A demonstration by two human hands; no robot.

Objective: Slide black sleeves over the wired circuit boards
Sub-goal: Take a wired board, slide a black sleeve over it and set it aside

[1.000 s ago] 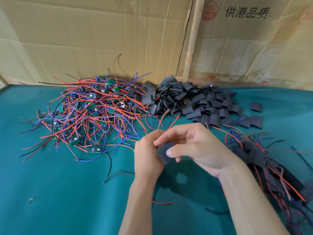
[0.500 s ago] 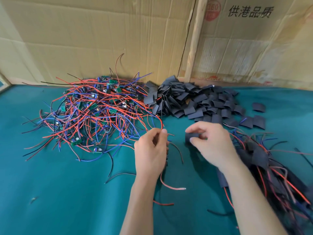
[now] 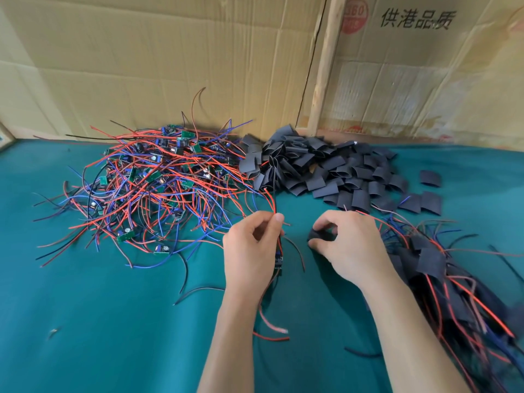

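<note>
A: How many hands are working, and what does each have?

B: Two. The left hand (image 3: 252,251) has its fingers curled, pinching the wires of one wired circuit board (image 3: 279,258) that hangs just beside its palm. The right hand (image 3: 348,245) curls thumb and fingers round one black sleeve (image 3: 319,235), low over the green table (image 3: 99,321). Board and sleeve are near each other but apart.

A: And the stock?

B: Three heaps. The pile of bare boards (image 3: 153,180), with red, blue and black leads, lies far left, too tangled to count. The pile of loose sleeves (image 3: 326,168) sits at the back against the cardboard wall (image 3: 170,66), dozens at least, with about three strays to its right. The sleeved boards (image 3: 442,268) lie right of the right wrist.
</note>
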